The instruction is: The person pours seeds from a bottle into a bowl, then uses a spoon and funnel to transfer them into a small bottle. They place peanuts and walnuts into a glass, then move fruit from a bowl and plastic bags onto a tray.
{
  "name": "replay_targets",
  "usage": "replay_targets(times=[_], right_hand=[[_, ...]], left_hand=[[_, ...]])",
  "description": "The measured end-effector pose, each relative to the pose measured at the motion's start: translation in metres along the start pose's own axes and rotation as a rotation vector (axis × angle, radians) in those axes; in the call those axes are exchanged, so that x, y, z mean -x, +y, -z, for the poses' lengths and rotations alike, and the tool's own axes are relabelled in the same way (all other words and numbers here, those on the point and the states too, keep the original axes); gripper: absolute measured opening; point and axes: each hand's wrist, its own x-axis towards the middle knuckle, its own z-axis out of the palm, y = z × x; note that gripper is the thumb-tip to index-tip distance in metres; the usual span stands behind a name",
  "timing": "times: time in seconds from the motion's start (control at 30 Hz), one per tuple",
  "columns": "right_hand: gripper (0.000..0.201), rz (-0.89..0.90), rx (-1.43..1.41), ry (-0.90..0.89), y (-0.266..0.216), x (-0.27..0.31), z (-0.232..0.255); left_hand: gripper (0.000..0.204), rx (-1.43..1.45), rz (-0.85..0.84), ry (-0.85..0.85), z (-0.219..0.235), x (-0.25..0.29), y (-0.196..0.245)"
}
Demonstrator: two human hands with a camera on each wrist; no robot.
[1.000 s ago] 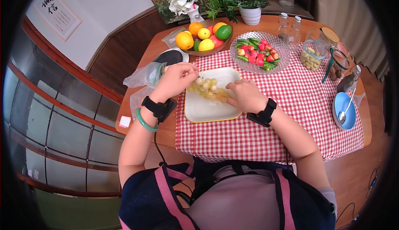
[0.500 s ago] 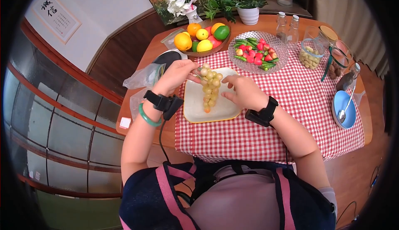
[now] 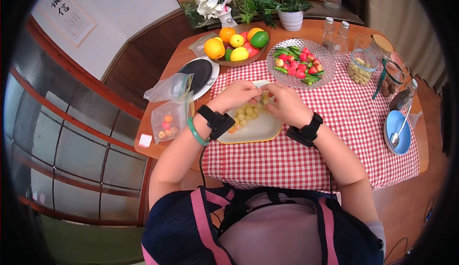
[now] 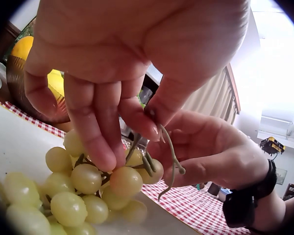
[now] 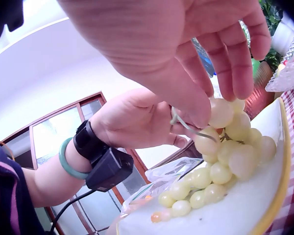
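A bunch of pale green grapes (image 3: 247,113) lies slantwise over the white yellow-rimmed tray (image 3: 267,130), its tip toward the near left. My left hand (image 3: 239,96) pinches the thin green stem (image 4: 172,152) at the top of the bunch between thumb and forefinger. Its other fingers reach down against the upper grapes in the left wrist view. From the other side my right hand (image 3: 288,104) holds the top of the bunch, thumb close by the stem and fingertips at the uppermost grapes (image 5: 221,112). Both hands nearly meet there.
Behind the tray stand a fruit bowl (image 3: 241,61) and a glass plate (image 3: 327,76) of peppers and red fruit. Left are plastic bags (image 3: 162,114) and a black-topped round scale-like disc (image 3: 213,76). Jars (image 3: 362,69) and a blue bowl (image 3: 399,121) with a spoon are at right.
The bunch hung upright from my left hand half a second ago; now its tip has swung left over the tray. My left hand has moved right, meeting the right hand at the stem.
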Motion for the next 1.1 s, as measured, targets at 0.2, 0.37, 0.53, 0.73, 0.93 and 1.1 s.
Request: replay_targets(times=[0.2, 0.37, 0.53, 0.73, 0.93, 1.1], right_hand=[[0.027, -0.057, 0.070, -0.036, -0.001, 0.000, -0.002], [0.027, -0.075, 0.118, -0.088, -0.005, 0.002, -0.007], [0.020, 0.010, 0.076, 0.043, 0.002, 0.004, -0.018], [0.019, -0.024, 0.009, -0.003, 0.000, 0.004, -0.017], [0.015, -0.025, -0.009, 0.025, 0.008, 0.003, -0.019], [0.017, -0.097, -0.013, 0.024, 0.008, 0.001, -0.018]], left_hand=[[0.026, -0.084, 0.010, -0.083, 0.005, 0.011, 0.008], [0.025, -0.082, 0.004, -0.117, 0.010, 0.015, 0.004], [0.026, -0.137, -0.008, -0.111, 0.010, 0.018, 0.006], [0.027, -0.690, 0.088, 0.564, 0.060, 0.021, -0.008], [0.043, -1.258, 0.460, 0.902, 0.118, 0.024, -0.062], [0.052, -1.329, 0.580, 0.911, 0.129, 0.032, -0.082]])
